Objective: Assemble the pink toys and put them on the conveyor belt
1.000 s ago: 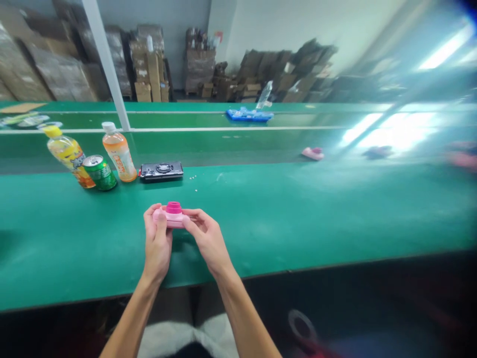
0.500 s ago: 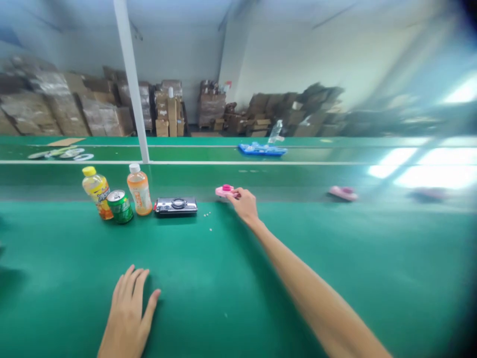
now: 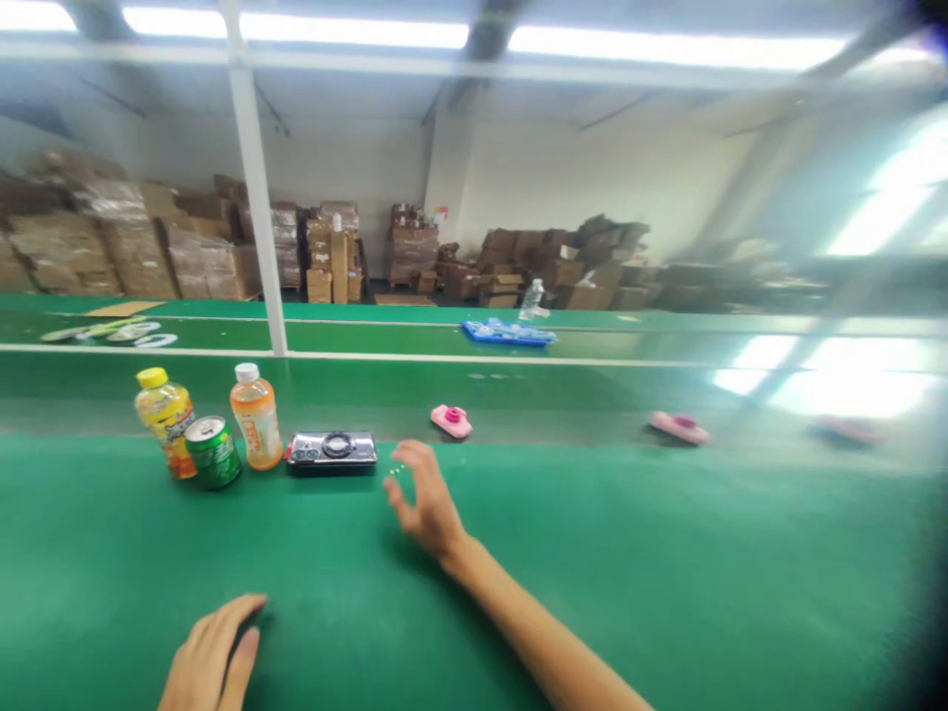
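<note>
A small pink toy camera (image 3: 451,421) lies on the lower green strip beyond the near table (image 3: 667,573). My right hand (image 3: 421,503) hovers over the table a little in front of it, fingers spread and holding nothing. It is close to a black and silver camera (image 3: 332,450) lying flat to its left, and to a few tiny white bits (image 3: 398,469). My left hand (image 3: 211,657) rests flat on the green surface at the bottom edge, holding nothing.
A yellow-capped bottle (image 3: 166,420), a green can (image 3: 212,451) and an orange drink bottle (image 3: 255,416) stand left of the black camera. Another pink toy (image 3: 678,428) lies farther right on the strip. A blue tray (image 3: 508,333), a white post (image 3: 256,188) and stacked cartons (image 3: 185,252) stand behind.
Both hands held the pink toy camera near me; my right hand carried it out to the far strip, let it go and drew back. My left hand dropped flat on the table.
</note>
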The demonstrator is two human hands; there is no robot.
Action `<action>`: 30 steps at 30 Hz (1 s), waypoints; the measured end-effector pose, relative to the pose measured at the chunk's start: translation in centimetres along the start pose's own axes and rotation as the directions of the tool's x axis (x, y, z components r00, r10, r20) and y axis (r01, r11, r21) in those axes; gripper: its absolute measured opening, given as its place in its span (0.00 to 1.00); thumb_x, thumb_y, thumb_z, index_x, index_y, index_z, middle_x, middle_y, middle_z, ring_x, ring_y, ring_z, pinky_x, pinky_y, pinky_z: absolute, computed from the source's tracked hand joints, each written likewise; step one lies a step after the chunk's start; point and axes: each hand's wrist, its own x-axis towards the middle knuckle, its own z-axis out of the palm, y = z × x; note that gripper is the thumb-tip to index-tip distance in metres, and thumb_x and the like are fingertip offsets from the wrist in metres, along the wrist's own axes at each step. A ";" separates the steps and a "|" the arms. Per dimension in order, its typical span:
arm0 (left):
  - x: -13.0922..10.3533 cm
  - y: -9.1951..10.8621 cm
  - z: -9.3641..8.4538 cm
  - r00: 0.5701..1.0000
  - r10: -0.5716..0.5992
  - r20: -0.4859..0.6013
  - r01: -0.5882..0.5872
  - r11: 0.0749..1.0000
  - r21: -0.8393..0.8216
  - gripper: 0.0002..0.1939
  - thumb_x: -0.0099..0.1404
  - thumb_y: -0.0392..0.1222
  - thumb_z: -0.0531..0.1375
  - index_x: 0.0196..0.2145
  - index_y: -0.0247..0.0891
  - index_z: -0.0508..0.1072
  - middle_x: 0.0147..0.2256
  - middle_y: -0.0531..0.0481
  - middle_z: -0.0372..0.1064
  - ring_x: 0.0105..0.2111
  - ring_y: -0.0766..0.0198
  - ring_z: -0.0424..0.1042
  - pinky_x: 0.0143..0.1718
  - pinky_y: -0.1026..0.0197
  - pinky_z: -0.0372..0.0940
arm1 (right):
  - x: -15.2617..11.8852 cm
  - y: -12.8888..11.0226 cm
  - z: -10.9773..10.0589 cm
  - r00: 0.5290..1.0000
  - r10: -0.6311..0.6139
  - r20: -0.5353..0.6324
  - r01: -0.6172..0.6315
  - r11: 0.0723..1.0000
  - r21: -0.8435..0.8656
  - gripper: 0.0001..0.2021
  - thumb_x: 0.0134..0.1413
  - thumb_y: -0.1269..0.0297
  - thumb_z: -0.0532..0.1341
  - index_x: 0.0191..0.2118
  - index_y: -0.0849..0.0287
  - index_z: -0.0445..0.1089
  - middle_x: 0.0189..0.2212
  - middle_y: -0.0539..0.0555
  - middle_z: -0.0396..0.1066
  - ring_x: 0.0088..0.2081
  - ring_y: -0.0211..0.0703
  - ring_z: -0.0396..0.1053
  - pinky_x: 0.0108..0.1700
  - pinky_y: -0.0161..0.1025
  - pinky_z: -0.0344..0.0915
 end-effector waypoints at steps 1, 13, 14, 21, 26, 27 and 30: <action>1.0 2.2 0.5 0.992 -0.120 0.038 0.125 0.964 -0.234 0.26 0.64 0.73 0.51 0.43 0.61 0.81 0.42 0.54 0.82 0.40 0.46 0.82 0.42 0.40 0.77 | -0.7 -2.5 0.5 0.983 -0.179 0.033 0.176 0.981 0.086 0.14 0.69 0.55 0.56 0.54 0.53 0.68 0.51 0.56 0.74 0.56 0.47 0.72 0.61 0.48 0.71; 12.9 10.5 9.2 0.793 0.030 0.609 0.377 0.760 -0.529 0.45 0.44 0.90 0.48 0.24 0.40 0.66 0.15 0.53 0.63 0.12 0.67 0.60 0.12 0.64 0.55 | -1.2 -1.9 0.3 0.900 -0.428 -0.083 0.435 0.876 0.208 0.23 0.62 0.76 0.60 0.61 0.56 0.64 0.42 0.59 0.76 0.46 0.51 0.77 0.49 0.54 0.80; 12.9 10.0 9.1 0.788 0.029 0.615 0.390 0.750 -0.534 0.46 0.47 0.90 0.45 0.25 0.40 0.65 0.16 0.53 0.64 0.11 0.66 0.61 0.12 0.63 0.56 | -1.4 -2.0 0.3 0.917 -0.389 -0.089 0.399 0.893 0.207 0.22 0.62 0.75 0.60 0.60 0.56 0.64 0.41 0.59 0.75 0.44 0.51 0.77 0.46 0.52 0.80; 12.8 7.9 8.5 0.786 0.052 0.616 0.393 0.727 -0.563 0.40 0.53 0.85 0.53 0.17 0.41 0.59 0.09 0.62 0.50 0.07 0.75 0.44 0.10 0.68 0.38 | -1.8 -3.4 1.3 0.959 -0.239 0.153 0.210 0.960 0.182 0.19 0.69 0.64 0.56 0.63 0.58 0.59 0.47 0.62 0.69 0.47 0.52 0.74 0.44 0.50 0.79; 12.3 8.4 8.3 0.760 0.099 0.642 0.404 0.702 -0.586 0.46 0.52 0.89 0.36 0.10 0.42 0.54 0.07 0.58 0.44 0.08 0.76 0.43 0.14 0.66 0.39 | -1.8 -3.7 0.8 0.925 -0.323 0.200 0.284 0.937 0.201 0.25 0.70 0.63 0.56 0.68 0.56 0.53 0.49 0.63 0.69 0.48 0.53 0.74 0.44 0.50 0.79; 12.3 8.5 8.1 0.755 0.094 0.649 0.418 0.693 -0.587 0.46 0.55 0.87 0.30 0.09 0.42 0.53 0.07 0.57 0.43 0.09 0.76 0.43 0.15 0.66 0.39 | -1.8 -4.0 0.5 0.917 -0.354 0.183 0.317 0.926 0.205 0.25 0.70 0.63 0.56 0.68 0.56 0.53 0.48 0.63 0.69 0.47 0.53 0.74 0.44 0.50 0.79; 12.3 9.2 7.5 0.744 0.072 0.665 0.463 0.662 -0.590 0.46 0.59 0.80 0.20 0.09 0.42 0.51 0.08 0.56 0.40 0.09 0.76 0.40 0.17 0.65 0.37 | -1.9 -6.2 -0.6 0.856 -0.490 0.165 0.432 0.853 0.293 0.22 0.71 0.62 0.55 0.67 0.54 0.58 0.45 0.60 0.72 0.45 0.51 0.74 0.45 0.48 0.77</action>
